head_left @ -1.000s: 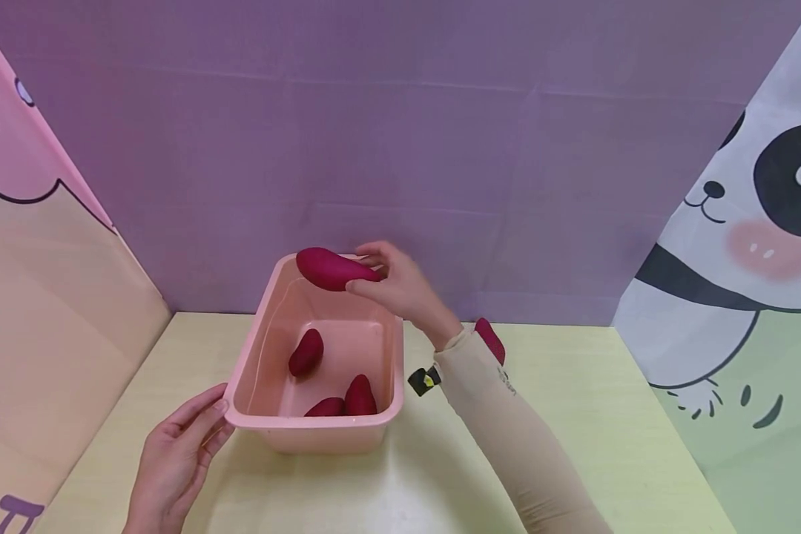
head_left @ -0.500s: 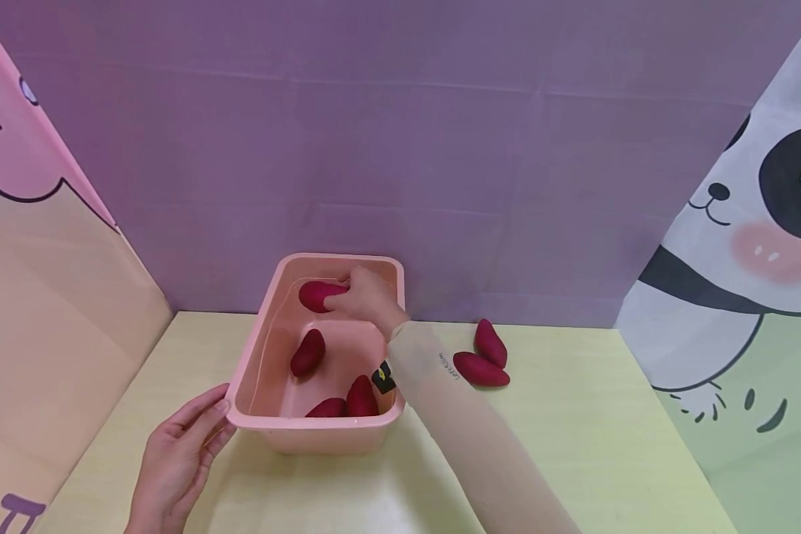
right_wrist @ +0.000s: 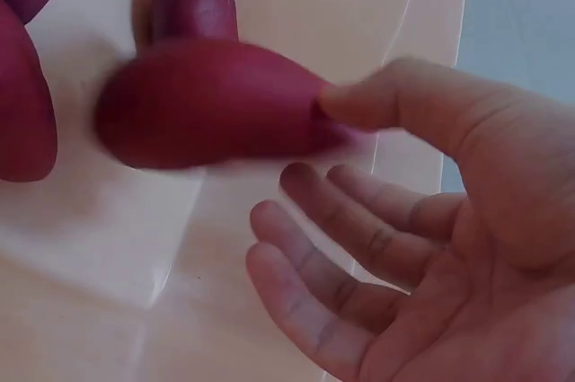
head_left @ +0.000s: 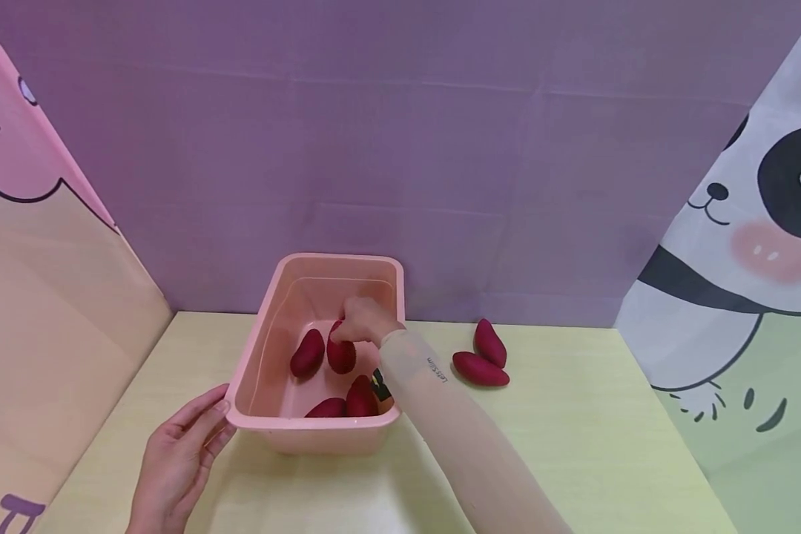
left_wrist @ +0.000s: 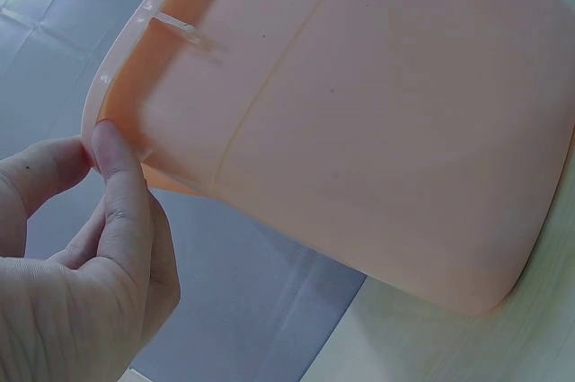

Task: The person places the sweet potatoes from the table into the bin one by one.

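Note:
My left hand pinches the near left rim corner of a pink plastic basin; in the left wrist view, thumb and finger clasp that rim. Inside the basin is my right hand, just over a dark red sweet potato. In the right wrist view this sweet potato is blurred; the thumb meets its narrow end while the other fingers are spread below, apart from it. One sweet potato lies to its left, and two more sweet potatoes lie at the near end.
Two further sweet potatoes lie touching on the pale wooden table, right of the basin. A purple sheet hangs behind. Cartoon-printed panels stand at both sides.
My right hand has come down into the basin with the sweet potato, which has turned from lying sideways to upright; the fingers have loosened. My left hand has stayed at the rim.

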`<state>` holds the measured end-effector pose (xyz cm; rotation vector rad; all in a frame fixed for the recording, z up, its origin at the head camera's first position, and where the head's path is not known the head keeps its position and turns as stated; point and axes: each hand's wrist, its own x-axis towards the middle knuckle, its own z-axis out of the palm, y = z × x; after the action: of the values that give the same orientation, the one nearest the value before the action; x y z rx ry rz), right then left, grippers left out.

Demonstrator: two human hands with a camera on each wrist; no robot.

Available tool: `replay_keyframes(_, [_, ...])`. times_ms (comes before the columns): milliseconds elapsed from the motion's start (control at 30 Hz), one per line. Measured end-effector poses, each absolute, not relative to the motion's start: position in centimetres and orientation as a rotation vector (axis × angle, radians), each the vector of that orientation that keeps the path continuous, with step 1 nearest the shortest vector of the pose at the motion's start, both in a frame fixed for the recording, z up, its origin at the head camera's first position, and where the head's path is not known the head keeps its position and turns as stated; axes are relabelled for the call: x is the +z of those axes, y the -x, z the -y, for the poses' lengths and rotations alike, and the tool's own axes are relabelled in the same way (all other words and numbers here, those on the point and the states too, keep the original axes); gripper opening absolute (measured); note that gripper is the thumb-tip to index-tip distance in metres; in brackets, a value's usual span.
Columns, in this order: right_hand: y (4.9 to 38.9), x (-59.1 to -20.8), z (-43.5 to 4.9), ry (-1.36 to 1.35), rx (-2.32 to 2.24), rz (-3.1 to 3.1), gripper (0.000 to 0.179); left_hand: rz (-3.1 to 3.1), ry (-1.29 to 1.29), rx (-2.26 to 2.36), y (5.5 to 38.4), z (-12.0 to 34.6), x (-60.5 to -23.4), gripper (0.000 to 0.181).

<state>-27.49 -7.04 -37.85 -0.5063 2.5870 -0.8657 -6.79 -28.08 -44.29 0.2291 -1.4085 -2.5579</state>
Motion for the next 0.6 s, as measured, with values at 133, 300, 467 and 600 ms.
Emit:
replay_keyframes(133, [27.49,-37.90,7.02,0.514,-0.862,-2.606,0.028,1.414,-0.241,-2.557,6.83,28.07,-44.25,0.025])
replay_keyframes(300, [27.80,-38.05,7.15,0.561,-0.854,-2.626,0.028,1.424,-0.276,-2.554,6.87,28.10,-44.21,0.025])
replay_keyframes(467, [28.17,-38.02,7.25,0.616,-0.889,-2.646,0.026,1.424,-0.260,-2.549,6.86,28.07,-44.18,0.025])
replay_keyframes(600, [28.35,-37.76,7.28,0.706,-1.017,-2.628,0.016,1.420,-0.241,-2.547,6.79,28.02,-44.23,0.025])
